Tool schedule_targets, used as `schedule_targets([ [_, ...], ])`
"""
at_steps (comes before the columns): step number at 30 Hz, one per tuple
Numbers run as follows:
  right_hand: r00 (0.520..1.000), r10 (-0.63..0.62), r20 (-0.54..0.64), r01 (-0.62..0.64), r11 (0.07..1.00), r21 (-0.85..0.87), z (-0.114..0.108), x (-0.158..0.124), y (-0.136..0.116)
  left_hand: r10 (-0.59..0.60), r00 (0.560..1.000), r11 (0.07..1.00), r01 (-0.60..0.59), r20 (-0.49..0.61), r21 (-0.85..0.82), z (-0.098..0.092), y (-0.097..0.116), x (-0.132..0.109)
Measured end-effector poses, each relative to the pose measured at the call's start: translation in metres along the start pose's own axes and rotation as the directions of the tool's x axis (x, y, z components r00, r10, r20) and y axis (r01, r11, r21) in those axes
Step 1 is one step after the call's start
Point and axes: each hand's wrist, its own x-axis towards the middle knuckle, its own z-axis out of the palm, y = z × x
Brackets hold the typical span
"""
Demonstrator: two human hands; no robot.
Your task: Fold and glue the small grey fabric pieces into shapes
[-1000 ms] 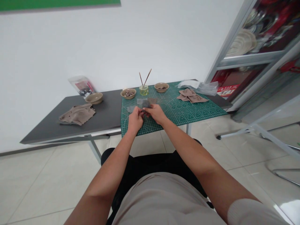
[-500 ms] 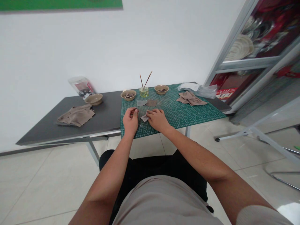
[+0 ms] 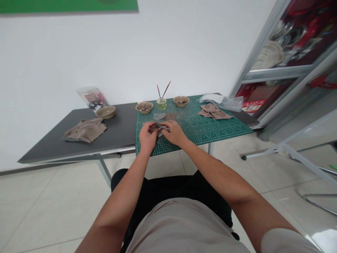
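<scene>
My left hand (image 3: 147, 136) and my right hand (image 3: 173, 133) meet over the near left part of the green cutting mat (image 3: 200, 126). Between their fingertips is a small greyish piece (image 3: 163, 132), thin and seemingly folded or crumpled; its kind is hard to make out. The fingers of both hands are closed about it and cover much of it. Any further small thing inside the left fingers is hidden. Just beyond the hands lie a pale grey flat piece (image 3: 159, 116) and a brown flat piece (image 3: 170, 116), side by side.
A glass jar (image 3: 161, 104) with two thin sticks stands between a bowl of small dark pieces (image 3: 144, 107) and another bowl (image 3: 181, 101). Brown cloths lie left (image 3: 85, 130) and right (image 3: 214, 111). A third bowl (image 3: 105, 111), a plastic container (image 3: 92, 98) and a plastic bag (image 3: 231, 102) are near the wall.
My right hand has moved left with the small piece, up to my left hand. The fingers of both hands now close on it, and it looks more folded.
</scene>
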Motion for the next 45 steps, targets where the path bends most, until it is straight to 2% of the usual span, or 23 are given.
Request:
schedule_targets([
  [6,0.993,0.119,0.007,-0.114,0.931,0.346,0.004,0.002,0.001,0.005,0.999,0.997,-0.009,0.051,0.077,0.002,0.004,-0.002],
  [8,0.985,0.17,-0.015,-0.149,0.899,0.412,0.005,0.003,0.002,-0.012,0.998,0.996,0.006,0.066,0.086,0.003,0.005,-0.002],
  [11,0.959,0.273,-0.07,-0.22,0.88,0.421,0.002,0.005,0.005,-0.022,0.992,0.989,0.003,0.126,0.147,0.005,0.008,-0.002],
  [14,0.943,0.309,-0.124,-0.24,0.889,0.391,-0.003,0.006,0.012,0.03,0.963,0.944,-0.115,0.268,0.309,0.006,0.01,0.0],
  [16,0.957,0.272,-0.106,-0.208,0.889,0.408,-0.006,0.005,0.019,0.057,0.92,0.88,-0.23,0.389,0.415,0.007,0.013,0.0],
  [18,0.975,0.214,-0.055,-0.17,0.885,0.432,-0.01,0.003,0.026,0.054,0.884,0.824,-0.302,0.464,0.48,0.005,0.016,0.0],
  [21,0.991,0.135,0.021,-0.134,0.925,0.357,-0.014,0.002,0.035,0.037,0.867,0.79,-0.329,0.496,0.517,0.001,0.017,-0.002],
  [25,0.998,0.006,0.062,-0.014,0.993,0.115,-0.012,0.005,0.036,0.024,0.862,0.785,-0.33,0.507,0.525,-0.007,0.012,-0.001],
  [30,0.978,-0.15,0.143,0.164,0.982,-0.091,-0.002,0.007,0.028,0.02,0.856,0.773,-0.34,0.516,0.535,-0.014,0.01,0.0],
  [34,0.969,-0.173,0.174,0.199,0.969,-0.145,-0.006,0.007,0.029,0.002,0.854,0.768,-0.334,0.52,0.547,-0.015,0.011,0.001],
  [39,0.979,-0.097,0.177,0.139,0.961,-0.239,-0.011,0.013,0.032,-0.027,0.843,0.77,-0.325,0.537,0.549,-0.014,0.012,0.004],
  [45,0.976,-0.136,0.168,0.172,0.961,-0.218,-0.003,0.008,0.024,-0.104,0.853,0.738,-0.279,0.511,0.615,-0.015,0.019,0.002],
])
